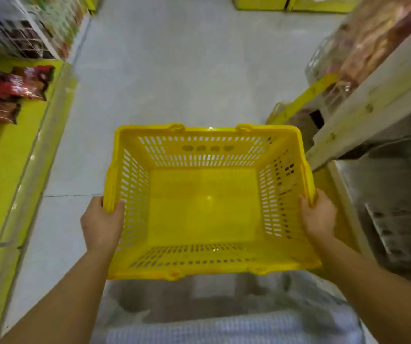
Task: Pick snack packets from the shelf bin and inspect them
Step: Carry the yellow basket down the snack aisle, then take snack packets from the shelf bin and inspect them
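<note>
I hold a yellow plastic shopping basket (207, 135) in front of me above the aisle floor, and nothing lies inside it. My left hand (101, 225) grips its left rim, thumb inside the wall. My right hand (318, 216) grips its right rim the same way. Red and brown snack packets (8, 93) lie in a yellow shelf bin (13, 155) at the left, well away from both hands. More clear-wrapped packets (363, 45) sit on the shelf at the upper right.
A grey tiled aisle floor (174, 70) runs ahead between the shelves. A white shelf frame (373, 105) juts in at the right, close to the basket's far right corner. Yellow shelf bases (274, 3) stand at the aisle's far end.
</note>
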The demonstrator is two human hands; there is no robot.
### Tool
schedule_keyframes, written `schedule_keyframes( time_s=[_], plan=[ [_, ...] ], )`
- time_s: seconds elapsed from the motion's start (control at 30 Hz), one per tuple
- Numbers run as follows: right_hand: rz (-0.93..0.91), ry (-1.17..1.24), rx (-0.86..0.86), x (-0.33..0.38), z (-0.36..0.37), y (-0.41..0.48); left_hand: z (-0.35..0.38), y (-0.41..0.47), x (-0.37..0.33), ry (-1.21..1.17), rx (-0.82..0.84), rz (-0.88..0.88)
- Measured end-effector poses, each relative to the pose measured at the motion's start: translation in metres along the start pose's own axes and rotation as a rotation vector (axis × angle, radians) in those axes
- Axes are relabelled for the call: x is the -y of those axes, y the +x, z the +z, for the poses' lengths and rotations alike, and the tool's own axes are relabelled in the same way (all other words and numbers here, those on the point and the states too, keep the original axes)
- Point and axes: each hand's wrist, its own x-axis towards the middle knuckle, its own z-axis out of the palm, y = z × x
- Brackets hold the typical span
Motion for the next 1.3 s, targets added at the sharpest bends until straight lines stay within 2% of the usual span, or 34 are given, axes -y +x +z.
schedule_keyframes(
  time_s=[0.23,0.47,0.73,0.87,1.03,1.3],
  plan=[
    [0.015,-0.068,-0.047,-0.077,0.094,0.038,0.121,0.009,0.058,-0.021,0.067,0.002],
    [-0.052,-0.062,-0.048,-0.119,0.112,0.061,0.177,-0.001,0.074,-0.052,0.088,0.007],
    [-0.039,-0.09,0.039,-0.174,0.098,0.031,0.183,-0.042,0.089,-0.046,0.136,0.044],
    [-0.029,-0.085,0.021,-0.211,0.087,0.0,0.182,-0.063,0.092,-0.075,0.162,0.092],
    [-0.076,-0.239,0.112,-0.247,0.07,-0.038,0.18,-0.099,0.101,-0.077,0.19,0.137],
    [-0.141,-0.392,0.268,-0.251,0.044,-0.067,0.169,-0.135,0.097,0.113,0.337,0.124]
  ],
)
